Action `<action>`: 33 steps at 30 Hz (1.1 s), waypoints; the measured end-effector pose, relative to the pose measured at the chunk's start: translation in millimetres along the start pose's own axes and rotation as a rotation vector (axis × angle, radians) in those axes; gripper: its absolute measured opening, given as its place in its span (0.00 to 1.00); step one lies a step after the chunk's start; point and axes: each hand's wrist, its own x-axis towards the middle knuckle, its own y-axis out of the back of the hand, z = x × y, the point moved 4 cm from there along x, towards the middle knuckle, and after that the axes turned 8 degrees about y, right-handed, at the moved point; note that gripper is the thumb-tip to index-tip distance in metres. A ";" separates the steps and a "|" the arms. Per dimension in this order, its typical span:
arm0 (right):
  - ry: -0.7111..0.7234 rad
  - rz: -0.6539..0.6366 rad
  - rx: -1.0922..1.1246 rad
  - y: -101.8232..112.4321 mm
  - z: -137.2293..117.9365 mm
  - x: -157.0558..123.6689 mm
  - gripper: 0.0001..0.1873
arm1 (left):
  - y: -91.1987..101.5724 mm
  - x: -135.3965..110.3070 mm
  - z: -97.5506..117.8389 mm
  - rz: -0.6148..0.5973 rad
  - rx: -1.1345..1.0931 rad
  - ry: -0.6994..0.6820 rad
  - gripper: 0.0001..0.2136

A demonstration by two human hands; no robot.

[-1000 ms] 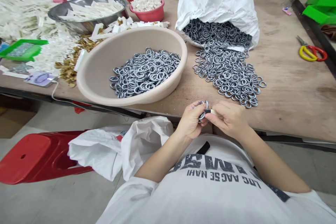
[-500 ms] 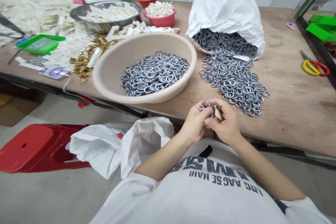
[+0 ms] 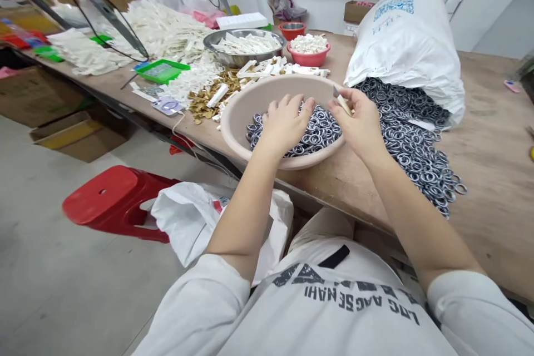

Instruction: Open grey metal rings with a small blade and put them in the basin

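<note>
Left fingers (image 3: 287, 110) splayed on metal rings (image 3: 321, 133) — right fingers (image 3: 354, 101) clamped on a white strip (image 3: 344, 104).

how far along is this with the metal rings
Done so far: a batch of metal rings sits in the beige basin, and white strips fill a steel bowl. In hand: the right hand pinches a white strip, and the left hand is down on the rings. Remaining: a bulging white sack of rings and a loose heap on the table. The exact share finished can't be told.
</note>
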 end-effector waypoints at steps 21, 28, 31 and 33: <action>-0.697 -0.200 -0.890 235.6 146.5 -151.2 0.22 | -256.2 32.9 113.2 -0.558 0.051 0.065 0.32; -0.576 -0.201 -0.837 214.8 121.5 -153.5 0.23 | -226.6 -31.7 98.8 -0.589 0.074 -0.111 0.27; -0.440 -0.135 -0.803 199.8 94.7 -148.4 0.23 | -208.1 -59.5 95.4 -0.546 0.032 -0.180 0.23; -0.368 -0.112 -0.758 187.9 81.0 -149.7 0.22 | -199.7 -68.6 92.0 -0.521 -0.026 -0.174 0.17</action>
